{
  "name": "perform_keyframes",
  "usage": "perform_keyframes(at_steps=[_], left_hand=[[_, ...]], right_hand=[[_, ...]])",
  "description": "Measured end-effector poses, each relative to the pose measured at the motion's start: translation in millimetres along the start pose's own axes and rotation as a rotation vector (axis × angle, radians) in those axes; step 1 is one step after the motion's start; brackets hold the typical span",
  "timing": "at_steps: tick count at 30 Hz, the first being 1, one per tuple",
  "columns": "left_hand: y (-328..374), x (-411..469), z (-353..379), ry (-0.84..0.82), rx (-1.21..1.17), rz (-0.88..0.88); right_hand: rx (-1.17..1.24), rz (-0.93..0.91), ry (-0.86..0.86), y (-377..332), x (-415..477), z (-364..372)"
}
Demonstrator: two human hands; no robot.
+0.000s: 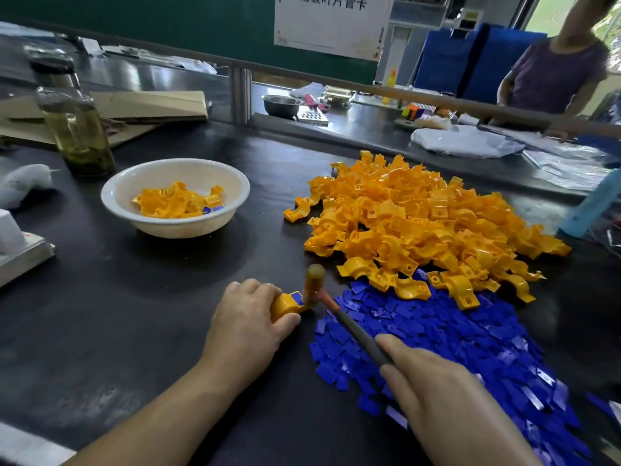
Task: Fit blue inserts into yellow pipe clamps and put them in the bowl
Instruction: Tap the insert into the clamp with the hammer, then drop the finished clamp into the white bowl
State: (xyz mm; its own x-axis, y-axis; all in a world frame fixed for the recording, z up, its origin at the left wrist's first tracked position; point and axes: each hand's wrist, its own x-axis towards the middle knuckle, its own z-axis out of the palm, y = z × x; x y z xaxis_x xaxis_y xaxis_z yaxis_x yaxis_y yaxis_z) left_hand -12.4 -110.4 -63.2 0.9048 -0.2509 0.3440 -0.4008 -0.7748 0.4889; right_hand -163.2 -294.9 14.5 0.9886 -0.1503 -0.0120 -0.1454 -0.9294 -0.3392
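Nearer the person than the white bowl (pixel 188 227), the left grip (pixel 248 317) clamps a yellow pipe clamp (pixel 284 306) with its blue insert (pixel 296 297) on the table (pixel 134 314). The right grip (pixel 437 391) is wrapped round a mallet (pixel 314 280) whose head is at the insert. A skewed blow could strike the fingers (pixel 260 286) or seat the insert crooked.

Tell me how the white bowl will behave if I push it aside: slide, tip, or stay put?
It would probably slide rather than tip: the bowl is wide, low and sits flat on the smooth dark table. It likely feels light, holding only a shallow layer of plastic clamps. The loose clamps may shift and rattle.
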Motion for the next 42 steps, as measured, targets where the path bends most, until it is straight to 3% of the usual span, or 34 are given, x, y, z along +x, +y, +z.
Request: perform_keyframes(at_steps=[7, 11, 16, 24, 26, 29, 32, 37, 40, 42], left_hand=[[0.0, 0.3, 1.7, 0.0, 0.002, -0.006], [0.7, 0.1, -0.5, -0.023, 0.018, 0.008], [1.5, 0.2, -0.9, -0.018, 0.026, -0.004], [4.3, 1.0, -6.6, -0.082, 0.011, -0.066], [5.6, 8.5, -16.9, -0.086, -0.226, -0.217], [9.7, 37.9, -43.8, -0.073, -0.883, -0.533], [4.2, 82.7, -67.9, -0.05, -1.307, -0.678], [-23.7, 147.0, -81.8, 0.012, -1.648, -0.766], [-37.4, 163.4, -78.0, 0.121, -1.731, -0.739], [-28.8, 152.2, -74.0, 0.101, -1.738, -0.695]], right_hand=[[0.074, -0.097, 0.228, -2.8, -0.8, 7.6], [-0.012, -0.052, 0.107, -6.6, 1.5, 18.9], [0.09, -0.03, 0.131, 6.1, 0.4, 5.8], [-0.226, 0.132, 0.178, 48.0, -19.9, -20.7], [-0.274, 0.17, 0.151, 54.7, -21.7, -23.7], [-0.296, 0.183, 0.104, 60.3, -21.3, -20.2], [-0.342, 0.157, 0.123, 65.1, -17.2, -15.9], [-0.31, 0.129, 0.293, 69.1, 9.1, -18.0], [-0.305, 0.157, 0.329, 78.0, 39.3, -16.4], [-0.325, 0.217, 0.301, 88.8, 61.3, -14.5]])
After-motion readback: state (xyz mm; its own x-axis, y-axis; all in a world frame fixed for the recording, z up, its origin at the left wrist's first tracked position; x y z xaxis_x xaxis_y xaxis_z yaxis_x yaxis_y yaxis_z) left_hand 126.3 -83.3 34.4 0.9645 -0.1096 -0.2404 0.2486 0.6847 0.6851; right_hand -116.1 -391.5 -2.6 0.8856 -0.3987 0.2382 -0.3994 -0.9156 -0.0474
